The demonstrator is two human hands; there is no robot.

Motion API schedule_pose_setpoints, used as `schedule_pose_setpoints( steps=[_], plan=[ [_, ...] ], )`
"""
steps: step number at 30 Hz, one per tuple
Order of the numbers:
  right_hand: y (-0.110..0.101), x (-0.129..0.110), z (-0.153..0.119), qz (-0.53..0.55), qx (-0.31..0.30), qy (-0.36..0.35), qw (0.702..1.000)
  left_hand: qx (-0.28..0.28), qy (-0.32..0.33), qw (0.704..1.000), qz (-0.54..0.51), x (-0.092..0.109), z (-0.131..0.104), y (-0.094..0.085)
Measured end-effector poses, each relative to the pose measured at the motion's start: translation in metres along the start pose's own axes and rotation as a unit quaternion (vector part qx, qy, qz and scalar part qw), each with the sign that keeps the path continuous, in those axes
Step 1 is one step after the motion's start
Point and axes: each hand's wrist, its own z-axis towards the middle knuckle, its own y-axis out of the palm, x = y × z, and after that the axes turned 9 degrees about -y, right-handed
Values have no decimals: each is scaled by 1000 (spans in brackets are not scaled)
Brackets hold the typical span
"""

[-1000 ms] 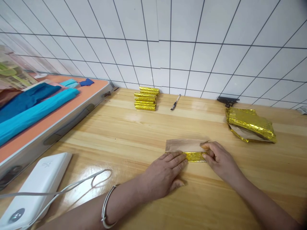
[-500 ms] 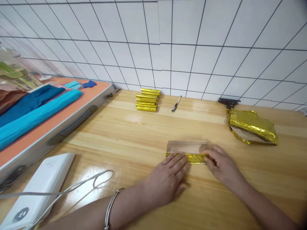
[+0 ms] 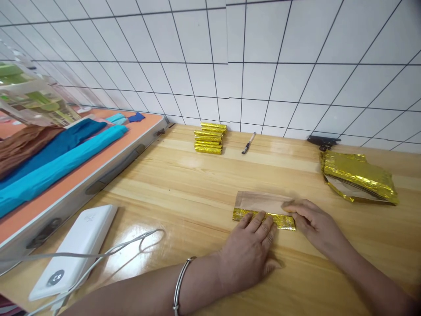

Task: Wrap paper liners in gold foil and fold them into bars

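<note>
Seen from my head, my brown paper lies on the wooden table, well in from the back edge by the wall. A shiny gold band runs along the paper's side near me. My left hand is flat, with its fingertips on the middle of the band, not pinching anything. My right hand has its fingers bunched at the paper's right end, but I cannot tell if they pinch it. A second ago my left hand hid the band's left end; now that end shows. I think that means the fold lies flat there, and the brown part is not folded yet. Near the table's back edge sit some gold strips, then a pen, then, farther right, a gold pile with a black clip just behind it.
</note>
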Motion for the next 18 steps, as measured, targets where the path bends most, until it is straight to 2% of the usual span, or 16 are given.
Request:
schedule_pose_setpoints(
  steps=[6,13,18],
  plan=[
    [-9,11,1,-13,-38,-17,999,5,-1,1000,-4,-2,0,4],
    [-10,16,2,-2,-20,-41,999,19,13,1000,-3,-2,-3,5],
    [-8,17,1,-3,-18,-33,999,16,15,1000,-12,-3,-3,3]
  ],
)
